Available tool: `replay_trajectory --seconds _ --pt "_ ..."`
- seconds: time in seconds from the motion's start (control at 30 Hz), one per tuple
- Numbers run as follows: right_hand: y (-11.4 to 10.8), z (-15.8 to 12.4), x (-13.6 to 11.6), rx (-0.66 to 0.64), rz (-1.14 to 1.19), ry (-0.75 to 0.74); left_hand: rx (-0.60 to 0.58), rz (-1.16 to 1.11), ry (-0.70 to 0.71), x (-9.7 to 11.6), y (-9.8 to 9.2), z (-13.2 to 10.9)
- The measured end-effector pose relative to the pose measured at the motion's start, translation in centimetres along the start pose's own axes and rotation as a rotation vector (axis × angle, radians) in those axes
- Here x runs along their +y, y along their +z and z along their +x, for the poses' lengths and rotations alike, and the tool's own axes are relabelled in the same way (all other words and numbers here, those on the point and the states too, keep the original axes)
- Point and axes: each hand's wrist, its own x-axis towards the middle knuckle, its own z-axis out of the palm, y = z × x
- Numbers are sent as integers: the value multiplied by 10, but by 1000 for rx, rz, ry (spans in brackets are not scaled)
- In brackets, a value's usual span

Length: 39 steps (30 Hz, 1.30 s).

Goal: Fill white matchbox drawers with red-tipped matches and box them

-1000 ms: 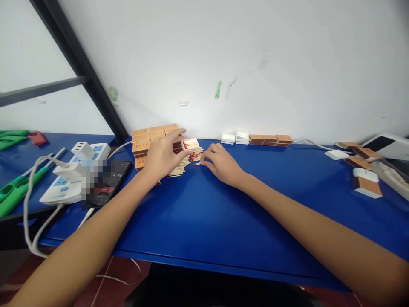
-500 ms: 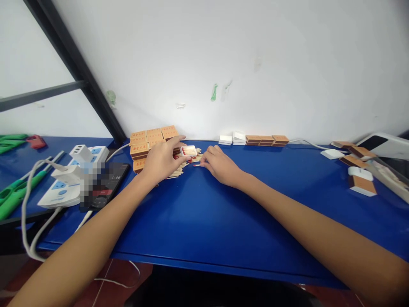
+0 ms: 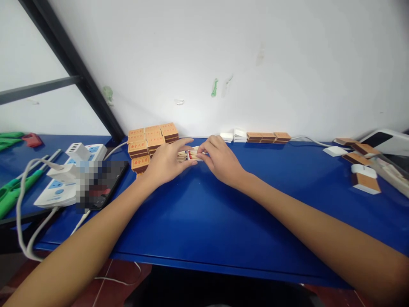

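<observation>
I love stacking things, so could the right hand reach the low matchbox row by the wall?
Probably yes: only bare blue table seems to lie between the right hand and the matchbox row, though that hand is busy at some matches.

A small, open matchbox tray (image 3: 188, 156) with white walls is held in the left hand (image 3: 192, 152), its near side against the thumb. It lies nearly level, open side up, its long side running left to right. Inside are wooden matches (image 3: 191, 155), pale sticks laid side by side, with their red heads gathered at the tray's left end. The right hand's (image 3: 200, 156) fingertips cover the tray's right end, hiding the stick ends. Just left of the tray, more loose matches (image 3: 182, 156) form a pale pile, mostly hidden by the left hand.
</observation>
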Motion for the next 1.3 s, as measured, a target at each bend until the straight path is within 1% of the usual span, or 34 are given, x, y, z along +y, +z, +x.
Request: replay_trajectory --seconds 0.1,0.17,0.33,0.47,0.83,1.0,1.13,1.2,1.3 --pt "0 -1 5 45 13 56 30 0 -31 0 -3 2" --pt "3 -2 10 47 20 91 73 22 -56 0 -6 4" --pt "16 -8 20 -85 23 48 152 66 -91 0 -11 5" --pt "20 -10 22 -138 9 35 140 67 -95 1 -10 4" --pt "20 -9 22 -146 -11 41 144 105 -72 -3 -9 5" --pt "19 -7 22 -189 -13 68 130 119 -87 -2 -9 5" --pt "13 -7 23 -240 -57 61 103 155 -90 -2 -9 5" --pt "9 -7 24 -219 -80 41 82 186 -84 -3 -8 4" --pt "2 -4 22 -90 -95 28 38 232 -81 -3 -6 3"
